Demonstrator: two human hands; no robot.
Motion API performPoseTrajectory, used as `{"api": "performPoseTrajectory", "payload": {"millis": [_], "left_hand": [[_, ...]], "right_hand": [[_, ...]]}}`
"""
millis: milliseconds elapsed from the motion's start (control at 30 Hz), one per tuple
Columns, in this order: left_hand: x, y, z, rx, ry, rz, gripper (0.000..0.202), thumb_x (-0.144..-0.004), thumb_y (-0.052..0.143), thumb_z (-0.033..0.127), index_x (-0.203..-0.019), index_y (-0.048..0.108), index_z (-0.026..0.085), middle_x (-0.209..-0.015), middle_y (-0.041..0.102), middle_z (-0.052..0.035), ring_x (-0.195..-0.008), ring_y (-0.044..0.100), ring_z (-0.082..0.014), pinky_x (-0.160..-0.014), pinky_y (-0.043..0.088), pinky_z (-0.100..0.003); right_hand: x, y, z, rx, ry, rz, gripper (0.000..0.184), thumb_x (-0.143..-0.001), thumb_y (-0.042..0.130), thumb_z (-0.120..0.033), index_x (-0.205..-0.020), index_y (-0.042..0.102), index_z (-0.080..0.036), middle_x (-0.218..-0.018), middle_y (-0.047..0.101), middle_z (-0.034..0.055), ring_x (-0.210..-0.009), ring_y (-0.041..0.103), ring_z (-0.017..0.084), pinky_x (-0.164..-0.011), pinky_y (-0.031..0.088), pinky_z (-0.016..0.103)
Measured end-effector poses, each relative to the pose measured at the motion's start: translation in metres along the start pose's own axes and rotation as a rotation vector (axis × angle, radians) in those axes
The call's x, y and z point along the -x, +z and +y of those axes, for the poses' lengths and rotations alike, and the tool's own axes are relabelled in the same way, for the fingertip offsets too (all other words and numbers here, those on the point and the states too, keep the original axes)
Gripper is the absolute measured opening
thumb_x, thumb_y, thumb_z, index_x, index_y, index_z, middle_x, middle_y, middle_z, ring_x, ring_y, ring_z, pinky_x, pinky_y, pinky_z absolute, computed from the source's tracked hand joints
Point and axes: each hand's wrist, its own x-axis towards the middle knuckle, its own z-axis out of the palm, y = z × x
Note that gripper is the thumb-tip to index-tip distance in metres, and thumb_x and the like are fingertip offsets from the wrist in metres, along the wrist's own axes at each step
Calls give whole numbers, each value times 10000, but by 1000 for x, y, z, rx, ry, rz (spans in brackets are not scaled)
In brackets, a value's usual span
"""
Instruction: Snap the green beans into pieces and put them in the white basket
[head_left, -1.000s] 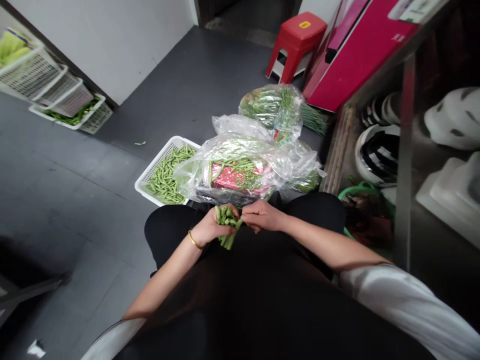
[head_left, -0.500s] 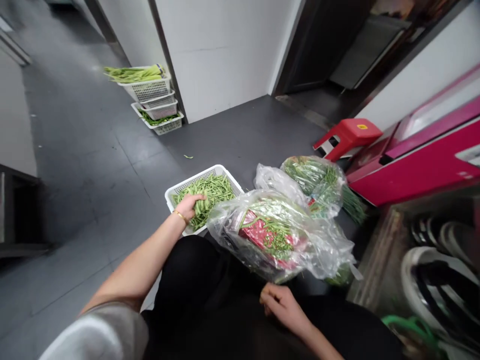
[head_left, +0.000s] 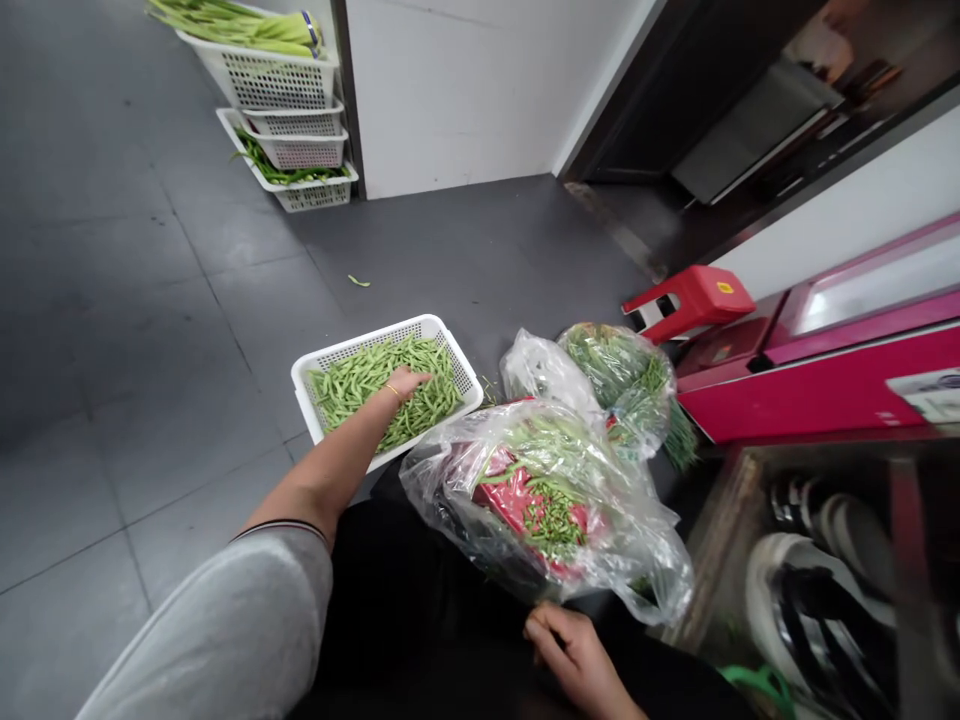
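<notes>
My left hand (head_left: 407,383) reaches out over a white slotted basket (head_left: 306,375) on the floor and rests on the heap of cut green bean pieces (head_left: 352,385) inside it, fingers stretched out. My right hand (head_left: 568,648) lies on my black-clad lap with its fingers curled in; what they hold, if anything, is hidden. Just above it sits a clear plastic bag (head_left: 600,530) with long green beans over something red.
A second bag of long beans (head_left: 626,375) lies behind the first, by a tipped red stool (head_left: 686,300) and a pink box (head_left: 825,385). Stacked white baskets (head_left: 289,90) of greens stand by the wall. Helmets (head_left: 817,590) fill a shelf at right. One bean (head_left: 358,281) lies on the floor.
My left hand carried a bunch of cut beans from my lap to the basket and now lies flat on the heap. My right hand stayed on my lap. The camera turned left.
</notes>
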Motion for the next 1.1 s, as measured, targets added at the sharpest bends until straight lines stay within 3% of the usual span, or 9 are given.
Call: {"api": "performPoseTrajectory", "payload": {"millis": [133, 333, 433, 567, 667, 767, 900, 1000, 1100], "left_hand": [[35, -31, -13, 72, -36, -12, 357, -575, 773, 311, -801, 561, 134, -728, 653, -74, -692, 649, -194, -594, 511, -273], [137, -81, -31, 21, -38, -126, 435, -533, 787, 397, -824, 600, 133, -734, 671, -82, -665, 655, -204, -558, 525, -283], [171, -82, -16, -137, 128, -256, 557, -500, 800, 432, -959, 635, 163, -841, 687, -67, -816, 658, -226, -636, 538, -290], [186, -55, 13, -440, 303, -258, 772, -447, 815, 429, -1140, 589, 172, -934, 677, -85, -946, 630, -269, -745, 527, -332], [184, -33, 23, -676, 291, -171, 909, -402, 831, 410, -1212, 541, 118, -1004, 662, -144, -938, 622, -285, -716, 517, -325], [182, -16, 23, -744, 205, -199, 810, -434, 816, 405, -1151, 574, 117, -994, 673, -141, -813, 634, -254, -580, 493, -288], [196, 12, 39, -577, 158, -244, 309, -569, 739, 375, -759, 632, 157, -688, 671, -64, -677, 625, -215, -529, 480, -271], [224, 44, 84, -312, 150, -285, 191, -660, 668, 313, -648, 547, 165, -495, 574, -28, -513, 583, -186, -530, 506, -318], [268, 82, 151, -129, 373, -424, 143, -721, 609, 231, -655, 531, 131, -475, 552, -25, -439, 548, -154, -501, 488, -305]], "right_hand": [[5, 1, 4, 68, -26, -5, 386, -928, 342, -370, -619, 462, -172, -584, 513, 1, -566, 493, 107, -574, 379, 203], [13, -9, 12, 331, -18, -185, 185, -785, 526, -222, -941, 618, -184, -810, 651, 33, -704, 587, 138, -668, 421, 218], [9, -40, 10, 313, -52, 93, 205, -846, 469, -272, -963, 614, -188, -815, 643, 36, -727, 594, 144, -711, 443, 241], [8, -98, 25, 276, -14, 846, 295, -835, 485, -401, -959, 585, -153, -886, 599, 95, -809, 576, 193, -753, 474, 314], [15, -123, 54, 251, 153, 1097, 609, -740, 575, -490, -1194, 498, -91, -1133, 542, 194, -973, 562, 259, -823, 468, 384], [14, -120, 80, 63, 373, 971, 728, -621, 672, -518, -1185, 519, -84, -1111, 587, 197, -988, 576, 287, -844, 456, 392], [-6, -110, 81, -247, 351, 741, 335, -618, 663, -416, -817, 630, -148, -719, 660, 49, -760, 623, 212, -707, 479, 301], [-22, -128, 60, -328, 270, 756, 251, -731, 530, -396, -661, 560, -157, -559, 592, 2, -599, 596, 155, -585, 466, 247], [-28, -168, 28, -444, 125, 795, 250, -766, 504, -393, -660, 499, -166, -537, 560, -23, -511, 569, 118, -501, 443, 212]]}}
